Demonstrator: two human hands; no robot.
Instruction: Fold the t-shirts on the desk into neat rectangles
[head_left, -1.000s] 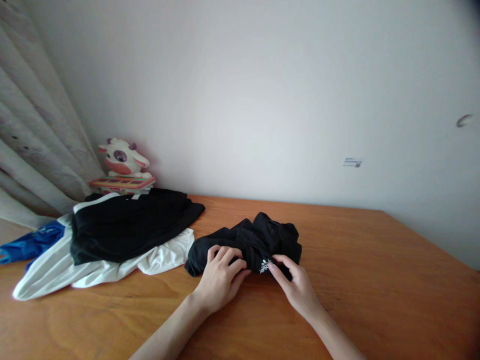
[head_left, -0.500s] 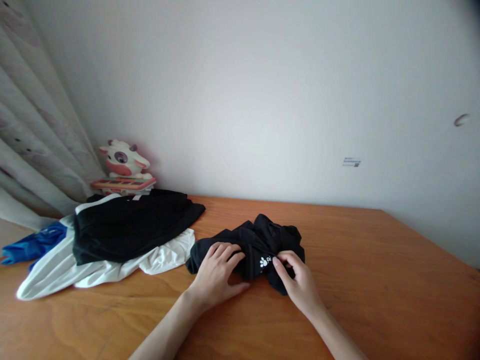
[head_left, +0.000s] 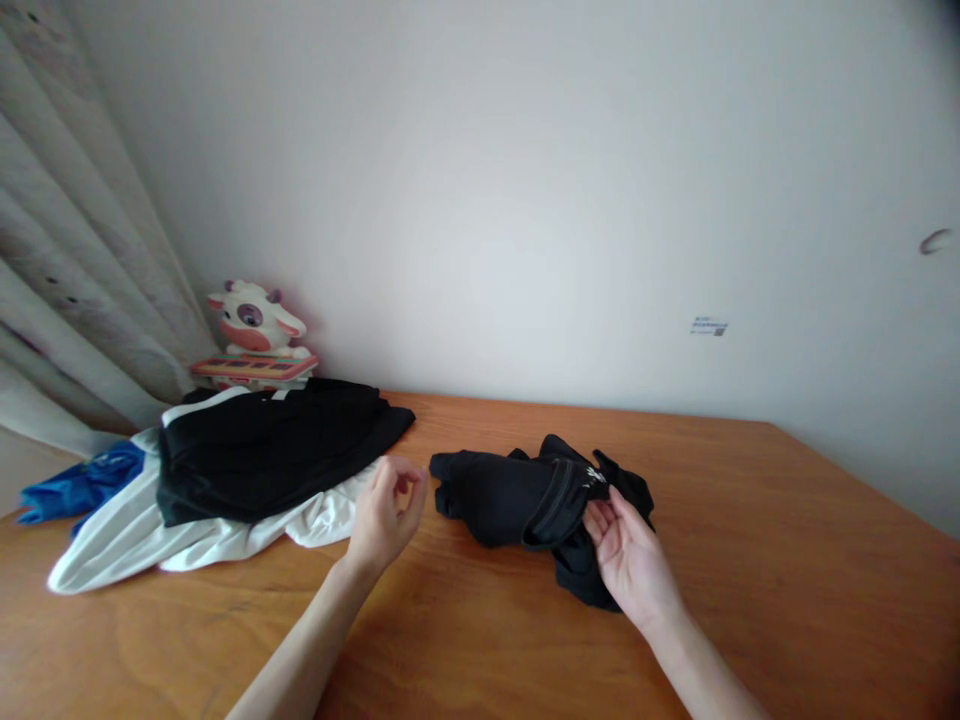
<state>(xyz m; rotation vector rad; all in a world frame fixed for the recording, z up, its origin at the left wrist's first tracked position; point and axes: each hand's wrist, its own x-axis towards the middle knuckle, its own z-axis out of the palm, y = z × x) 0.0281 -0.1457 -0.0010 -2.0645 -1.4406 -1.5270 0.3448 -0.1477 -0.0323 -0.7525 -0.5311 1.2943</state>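
Observation:
A crumpled black garment lies on the wooden table, with a small white print near its right part. My right hand grips its edge beside the print, thumb on top and fingers underneath. Left of the garment, my left hand is raised clear of the cloth, its fingers curled and thumb bent toward them, with nothing visible between them. Behind that hand lies the edge of a white garment.
Another black garment rests on the white one at the left, with a blue cloth beside them. A cow toy with a keyboard stands at the back left by the curtain. Behind is a wall.
My left hand has let go of the black garment and moved left. My right hand has turned palm up, shifting the garment to the right and lifting its printed part.

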